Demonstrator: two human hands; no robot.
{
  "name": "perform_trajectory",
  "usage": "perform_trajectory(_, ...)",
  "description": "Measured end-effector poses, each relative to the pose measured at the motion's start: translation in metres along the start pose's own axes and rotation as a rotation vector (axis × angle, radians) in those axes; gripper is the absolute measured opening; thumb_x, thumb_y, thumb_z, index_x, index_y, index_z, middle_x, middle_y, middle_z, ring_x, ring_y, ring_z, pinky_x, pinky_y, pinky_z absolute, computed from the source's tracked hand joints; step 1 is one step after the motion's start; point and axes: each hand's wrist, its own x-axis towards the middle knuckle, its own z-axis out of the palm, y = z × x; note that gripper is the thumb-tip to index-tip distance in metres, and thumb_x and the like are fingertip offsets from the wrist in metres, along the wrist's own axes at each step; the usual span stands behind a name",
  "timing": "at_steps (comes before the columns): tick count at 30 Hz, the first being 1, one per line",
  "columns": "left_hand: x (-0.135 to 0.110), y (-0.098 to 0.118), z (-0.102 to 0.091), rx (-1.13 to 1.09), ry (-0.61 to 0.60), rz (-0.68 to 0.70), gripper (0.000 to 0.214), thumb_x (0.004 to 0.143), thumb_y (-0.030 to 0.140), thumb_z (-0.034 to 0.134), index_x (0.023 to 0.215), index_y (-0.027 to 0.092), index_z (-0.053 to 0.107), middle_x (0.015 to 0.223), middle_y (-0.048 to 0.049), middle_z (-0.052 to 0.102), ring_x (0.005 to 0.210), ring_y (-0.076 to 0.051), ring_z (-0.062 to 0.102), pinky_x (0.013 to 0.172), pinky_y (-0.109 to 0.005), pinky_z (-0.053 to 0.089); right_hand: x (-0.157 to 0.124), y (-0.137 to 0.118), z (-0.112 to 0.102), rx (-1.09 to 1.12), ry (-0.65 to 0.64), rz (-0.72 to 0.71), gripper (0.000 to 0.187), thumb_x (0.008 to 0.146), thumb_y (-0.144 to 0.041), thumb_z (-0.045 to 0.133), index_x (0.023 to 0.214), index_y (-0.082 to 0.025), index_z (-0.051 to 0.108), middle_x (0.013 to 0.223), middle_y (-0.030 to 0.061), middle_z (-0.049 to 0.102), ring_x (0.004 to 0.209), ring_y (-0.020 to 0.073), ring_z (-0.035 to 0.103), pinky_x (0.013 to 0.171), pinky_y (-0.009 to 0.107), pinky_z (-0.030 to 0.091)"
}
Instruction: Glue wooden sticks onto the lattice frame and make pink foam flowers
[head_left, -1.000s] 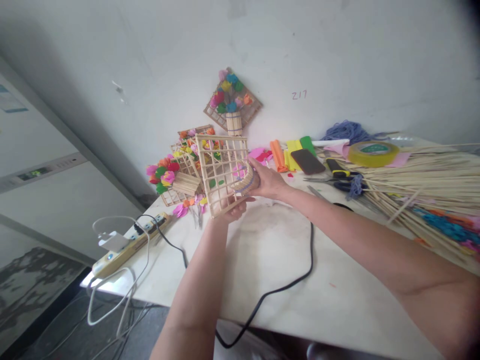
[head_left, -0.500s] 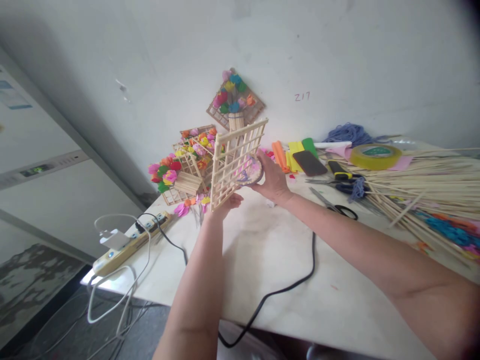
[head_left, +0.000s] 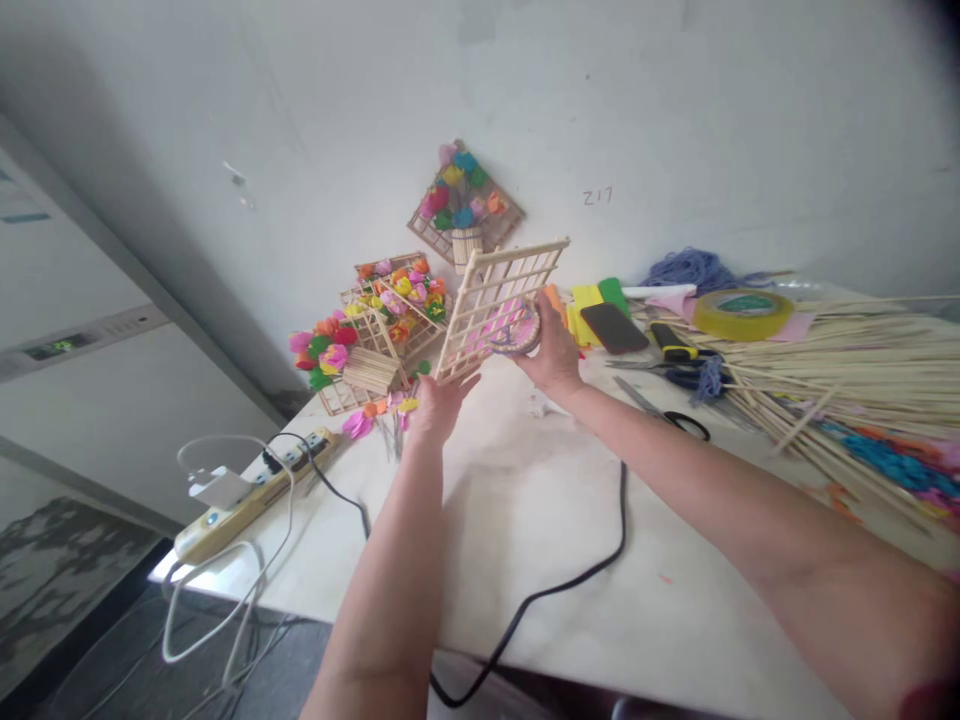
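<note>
A square lattice of thin wooden sticks (head_left: pixel 499 285) is held up tilted above the table. A small round pot (head_left: pixel 517 330), with pink and purple at its open-looking end, is on the lattice's right side. My right hand (head_left: pixel 556 355) is closed around the pot, with the fingers partly hidden behind it. My left hand (head_left: pixel 442 405) grips the lattice's lower corner, thumb on the left and fingers on the right. Behind the lattice lie finished-looking stick panels with colourful paper flowers (head_left: pixel 397 295). Another flower panel (head_left: pixel 466 205) leans against the wall.
On the right are scissors (head_left: pixel 667 410), pliers (head_left: pixel 686 370), a dark phone (head_left: pixel 613 328), yellow tape (head_left: pixel 742 313), purple yarn (head_left: pixel 690 268) and many loose sticks (head_left: pixel 847 350). A power strip (head_left: pixel 255 495) lies at the left edge. A black cable (head_left: pixel 570 582) crosses the table front.
The lattice and pot have turned and shifted slightly to the right. My left hand has come up to the lattice's lower corner and shows more clearly. The view has moved slightly.
</note>
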Motion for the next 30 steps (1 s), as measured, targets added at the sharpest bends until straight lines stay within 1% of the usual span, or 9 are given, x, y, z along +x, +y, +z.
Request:
perform_trajectory(2, 0.002, -0.007, 0.004, 0.035, 0.030, 0.086, 0.049, 0.065, 0.057, 0.061, 0.091, 0.016, 0.065, 0.108, -0.0123, 0.064, 0.104, -0.024, 0.058, 0.092, -0.040, 0.043, 0.000, 0.002, 0.004, 0.016, 0.061, 0.006, 0.092, 0.069, -0.036, 0.064, 0.141, -0.018, 0.008, 0.134, 0.0149, 0.040, 0.117, 0.0308, 0.044, 0.091, 0.045, 0.041)
perform_trajectory(4, 0.004, -0.014, 0.007, 0.080, 0.096, 0.156, 0.038, 0.067, 0.047, 0.065, 0.089, 0.016, 0.066, 0.104, -0.0105, 0.065, 0.100, -0.022, 0.060, 0.092, -0.040, 0.044, 0.000, 0.002, 0.006, 0.024, 0.086, -0.010, 0.089, 0.070, -0.034, 0.063, 0.140, -0.019, 0.010, 0.134, 0.0140, 0.039, 0.117, 0.0303, 0.044, 0.091, 0.045, 0.041)
perform_trajectory(7, 0.005, -0.020, 0.010, 0.153, 0.221, 0.229, 0.035, 0.068, 0.042, 0.066, 0.091, 0.016, 0.067, 0.098, -0.0098, 0.067, 0.095, -0.022, 0.062, 0.087, -0.039, 0.047, -0.002, 0.000, 0.005, 0.022, 0.085, -0.039, 0.084, 0.071, -0.033, 0.061, 0.139, -0.021, 0.013, 0.136, 0.0132, 0.037, 0.118, 0.0301, 0.043, 0.093, 0.045, 0.040)
perform_trajectory(9, 0.006, -0.021, 0.011, 0.205, 0.267, 0.261, 0.035, 0.066, 0.040, 0.068, 0.092, 0.016, 0.068, 0.096, -0.0096, 0.068, 0.093, -0.022, 0.063, 0.085, -0.038, 0.049, -0.002, 0.000, 0.004, 0.017, 0.085, -0.039, 0.083, 0.072, -0.032, 0.061, 0.139, -0.021, 0.014, 0.137, 0.0134, 0.036, 0.119, 0.0300, 0.042, 0.094, 0.045, 0.040)
perform_trajectory(16, 0.004, -0.018, 0.011, 0.284, 0.245, 0.264, 0.031, 0.063, 0.031, 0.071, 0.088, 0.013, 0.069, 0.093, -0.0100, 0.069, 0.092, -0.022, 0.063, 0.085, -0.037, 0.047, -0.005, 0.003, 0.003, 0.009, 0.076, -0.011, 0.085, 0.073, -0.036, 0.061, 0.140, -0.020, 0.011, 0.139, 0.0136, 0.034, 0.124, 0.0278, 0.039, 0.097, 0.043, 0.038)
perform_trajectory(20, 0.004, -0.018, 0.012, 0.380, 0.312, 0.266, 0.028, 0.062, 0.030, 0.072, 0.084, 0.012, 0.070, 0.089, -0.0097, 0.069, 0.088, -0.021, 0.063, 0.082, -0.034, 0.047, -0.008, 0.004, 0.004, 0.011, 0.063, 0.036, 0.087, 0.072, -0.038, 0.061, 0.141, -0.019, 0.011, 0.140, 0.0143, 0.033, 0.123, 0.0286, 0.040, 0.092, 0.042, 0.042)
perform_trajectory(25, 0.008, -0.022, 0.010, 0.380, 0.330, 0.294, 0.027, 0.070, 0.038, 0.065, 0.082, 0.014, 0.069, 0.088, -0.0075, 0.068, 0.093, -0.020, 0.061, 0.090, -0.035, 0.043, -0.010, -0.003, 0.004, 0.015, 0.029, 0.100, 0.091, 0.070, -0.043, 0.062, 0.141, -0.019, 0.011, 0.135, 0.0150, 0.039, 0.118, 0.0294, 0.043, 0.089, 0.043, 0.043)
perform_trajectory(27, 0.010, -0.025, 0.009, 0.327, 0.351, 0.301, 0.028, 0.075, 0.042, 0.059, 0.082, 0.016, 0.067, 0.089, -0.0072, 0.067, 0.095, -0.018, 0.061, 0.094, -0.035, 0.041, -0.012, -0.009, 0.003, 0.014, 0.015, 0.117, 0.094, 0.069, -0.044, 0.063, 0.142, -0.019, 0.009, 0.131, 0.0151, 0.042, 0.117, 0.0303, 0.044, 0.088, 0.043, 0.043)
perform_trajectory(30, 0.013, -0.028, 0.010, 0.127, 0.359, 0.277, 0.029, 0.081, 0.045, 0.049, 0.085, 0.019, 0.062, 0.094, -0.0077, 0.065, 0.096, -0.017, 0.061, 0.095, -0.035, 0.040, -0.015, -0.019, 0.001, -0.004, -0.025, 0.137, 0.097, 0.068, -0.046, 0.063, 0.142, -0.019, 0.007, 0.128, 0.0159, 0.045, 0.114, 0.0319, 0.046, 0.085, 0.044, 0.043)
